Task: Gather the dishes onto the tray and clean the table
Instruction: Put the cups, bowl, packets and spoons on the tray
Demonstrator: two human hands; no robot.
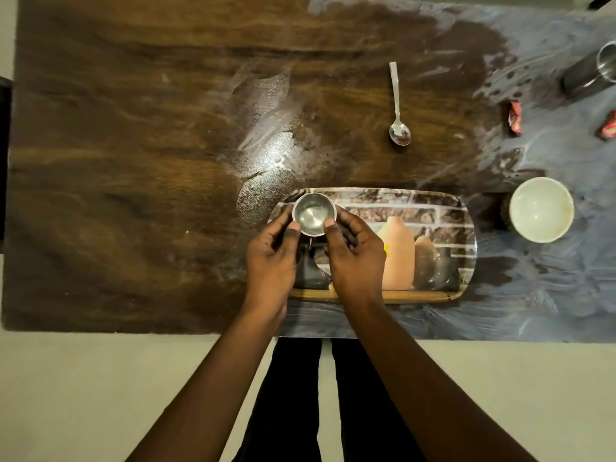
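A small steel cup [313, 213] is over the left end of a printed oblong tray [443, 228] near the table's front edge. My left hand [271, 261] and my right hand [353, 258] both grip the cup from its near side, thumbs on the rim. Whether the cup rests on the tray or hangs just above it, I cannot tell. A steel spoon [398, 108] lies on the wooden table [133, 161] beyond the tray. A white bowl [541, 210] stands just right of the tray. A steel tumbler [600, 68] stands at the far right edge.
Two red crumpled wrappers [515, 113] [608, 126] lie at the right, between tumbler and bowl. The table top shows smeared whitish streaks in the middle and at the right. My dark trouser legs [296, 395] and pale floor are below the front edge.
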